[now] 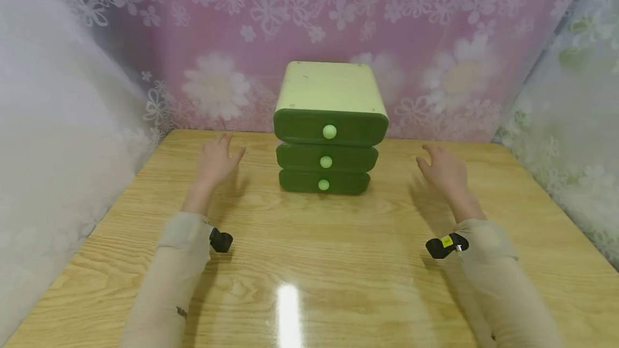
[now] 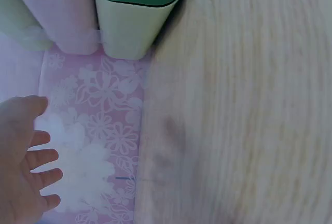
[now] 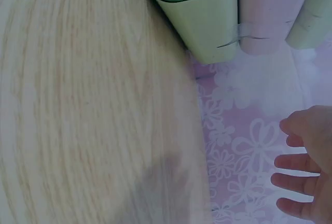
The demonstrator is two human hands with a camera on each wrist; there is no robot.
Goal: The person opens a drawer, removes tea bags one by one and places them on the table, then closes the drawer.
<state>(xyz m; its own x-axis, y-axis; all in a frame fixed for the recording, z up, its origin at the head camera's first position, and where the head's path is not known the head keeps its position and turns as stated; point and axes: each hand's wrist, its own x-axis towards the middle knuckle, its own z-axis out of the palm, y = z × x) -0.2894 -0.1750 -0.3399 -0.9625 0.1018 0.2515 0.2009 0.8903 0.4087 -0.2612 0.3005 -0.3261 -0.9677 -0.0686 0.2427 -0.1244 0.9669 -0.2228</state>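
A small three-drawer cabinet [image 1: 333, 87] stands at the back middle of the table, cream on top with dark green drawer fronts and round light green knobs. All three drawers look pushed in. Left of it, my left hand [image 1: 216, 161] hovers over the table, fingers spread and holding nothing. On the other side my right hand [image 1: 445, 171] is held out the same way, thumb toward the cabinet. Both wrist views show the cabinet's side, its middle drawer unit [image 2: 65, 22] pink between cream ones, with each hand [image 3: 311, 162] apart from it.
The wooden table [image 1: 319, 246] has a bright light reflection near its front. A pink flowered curtain [image 1: 232, 31] hangs right behind the cabinet, with pale cloth walls [image 1: 63, 122] on the left and right. Small black cameras [image 1: 221, 240] sit on both wrists.
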